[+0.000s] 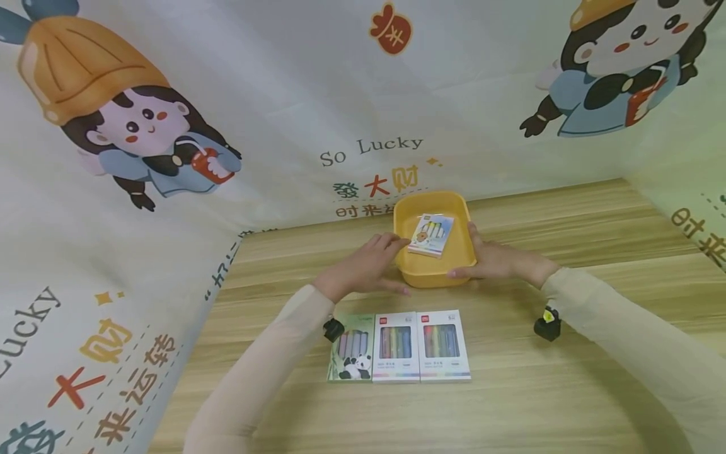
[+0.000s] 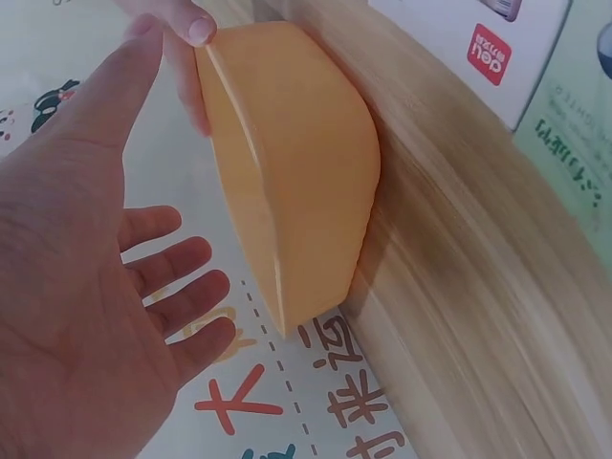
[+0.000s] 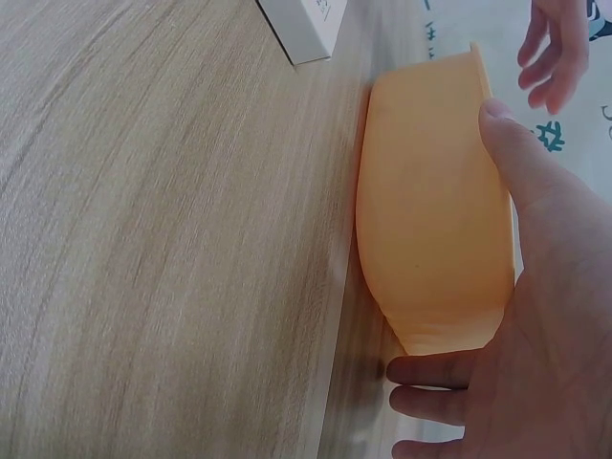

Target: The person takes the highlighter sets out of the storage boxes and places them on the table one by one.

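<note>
A yellow plastic bin (image 1: 431,277) stands at the back of the table with a small box of highlighters (image 1: 432,234) lying inside it. My right hand (image 1: 493,257) holds the bin's right end, thumb along the near wall and the other fingers round the side. At the left end my left hand (image 1: 368,263) hovers by the rim, fingers loosely spread and holding nothing; the left wrist view shows a small gap to the bin (image 2: 306,163). In front of the bin lie a green panda marker box (image 1: 353,353) and two white marker boxes (image 1: 396,369) (image 1: 445,369), side by side.
A printed cloth backdrop (image 1: 283,126) rises directly behind the bin and along both sides of the wooden table (image 1: 510,391). Black wrist cameras (image 1: 547,324) hang below both forearms; the left one partly covers the panda box's corner.
</note>
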Action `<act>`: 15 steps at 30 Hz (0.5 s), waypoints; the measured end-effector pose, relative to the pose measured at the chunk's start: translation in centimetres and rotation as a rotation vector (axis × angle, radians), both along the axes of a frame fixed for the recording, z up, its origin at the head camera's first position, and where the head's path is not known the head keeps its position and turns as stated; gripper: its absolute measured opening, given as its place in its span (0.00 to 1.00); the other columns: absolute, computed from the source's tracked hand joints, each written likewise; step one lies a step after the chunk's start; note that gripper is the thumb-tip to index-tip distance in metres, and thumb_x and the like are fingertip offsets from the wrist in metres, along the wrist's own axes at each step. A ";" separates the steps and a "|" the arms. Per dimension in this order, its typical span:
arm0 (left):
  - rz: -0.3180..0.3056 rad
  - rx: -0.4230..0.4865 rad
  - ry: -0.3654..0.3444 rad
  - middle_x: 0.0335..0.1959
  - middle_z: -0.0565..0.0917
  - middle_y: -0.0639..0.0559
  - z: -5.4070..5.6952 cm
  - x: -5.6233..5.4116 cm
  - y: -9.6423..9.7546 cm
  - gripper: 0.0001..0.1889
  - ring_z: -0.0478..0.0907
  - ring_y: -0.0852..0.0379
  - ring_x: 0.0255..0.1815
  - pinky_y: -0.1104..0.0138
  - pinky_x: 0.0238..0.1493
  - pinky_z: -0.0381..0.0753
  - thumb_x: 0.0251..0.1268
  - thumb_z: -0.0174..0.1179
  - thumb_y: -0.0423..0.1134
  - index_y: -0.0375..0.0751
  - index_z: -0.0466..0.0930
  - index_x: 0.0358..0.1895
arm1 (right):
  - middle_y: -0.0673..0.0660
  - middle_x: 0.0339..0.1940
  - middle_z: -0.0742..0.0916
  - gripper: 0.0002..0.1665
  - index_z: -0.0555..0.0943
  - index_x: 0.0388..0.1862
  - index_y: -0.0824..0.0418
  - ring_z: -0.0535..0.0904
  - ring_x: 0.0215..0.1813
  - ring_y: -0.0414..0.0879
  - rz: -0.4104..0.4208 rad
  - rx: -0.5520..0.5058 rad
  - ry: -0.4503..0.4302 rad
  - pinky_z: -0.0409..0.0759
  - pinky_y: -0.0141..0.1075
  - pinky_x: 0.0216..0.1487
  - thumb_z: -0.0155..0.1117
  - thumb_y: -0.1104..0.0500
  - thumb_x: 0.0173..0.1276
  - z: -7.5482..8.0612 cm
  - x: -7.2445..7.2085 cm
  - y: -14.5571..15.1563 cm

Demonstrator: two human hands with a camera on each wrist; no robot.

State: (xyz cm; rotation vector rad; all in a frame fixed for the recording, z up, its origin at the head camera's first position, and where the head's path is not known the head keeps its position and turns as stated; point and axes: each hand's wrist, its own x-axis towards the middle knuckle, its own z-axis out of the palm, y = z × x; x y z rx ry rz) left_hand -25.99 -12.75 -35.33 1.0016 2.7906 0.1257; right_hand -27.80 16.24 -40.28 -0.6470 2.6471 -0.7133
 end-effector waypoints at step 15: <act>0.031 -0.048 0.021 0.75 0.60 0.42 0.5 -2.9 1.8 0.52 0.59 0.44 0.77 0.54 0.79 0.61 0.58 0.61 0.69 0.44 0.51 0.78 | 0.80 0.71 0.67 0.79 0.23 0.77 0.70 0.73 0.67 0.71 -0.015 0.021 -0.014 0.74 0.62 0.65 0.57 0.22 0.59 -0.3 -0.3 0.0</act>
